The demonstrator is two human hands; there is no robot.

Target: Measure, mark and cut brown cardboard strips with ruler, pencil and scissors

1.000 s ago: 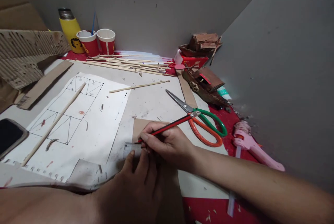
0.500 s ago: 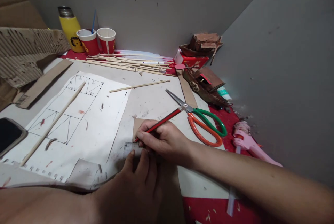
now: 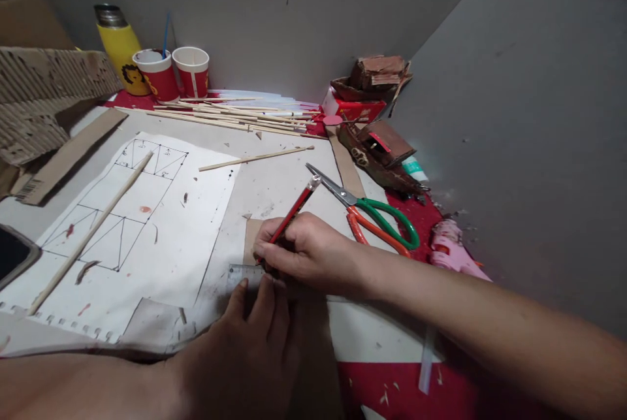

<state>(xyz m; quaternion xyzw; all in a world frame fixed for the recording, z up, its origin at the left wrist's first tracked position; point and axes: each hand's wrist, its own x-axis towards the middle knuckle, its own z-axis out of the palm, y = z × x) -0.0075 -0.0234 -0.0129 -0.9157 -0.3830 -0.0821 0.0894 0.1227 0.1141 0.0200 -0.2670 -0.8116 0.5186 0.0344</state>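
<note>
My right hand (image 3: 306, 250) is closed in a writing grip around a red and black pencil (image 3: 295, 211). The pencil's lower end meets the edge of a clear ruler (image 3: 240, 271), though fingers cover the very tip. Beneath them lies a piece of brown cardboard (image 3: 251, 237), mostly hidden by both hands. My left hand (image 3: 259, 328) presses the ruler down from the near side, its fingers stretched out and slightly apart. Just beyond my right wrist are scissors (image 3: 349, 196) with one green and one orange handle.
Left is a sheet with line drawings (image 3: 161, 237), crossed by a wooden stick (image 3: 93, 230), beside a phone (image 3: 14, 257). Thin sticks (image 3: 235, 116), paper cups (image 3: 192, 74) and a yellow bottle (image 3: 120, 54) stand behind. Right are a model boat (image 3: 382, 152) and pink glue gun (image 3: 453, 250).
The pencil has tipped more upright in my right hand, its top swinging left and away from the scissors' pivot. My left hand stays on the ruler. The whole view has shifted slightly.
</note>
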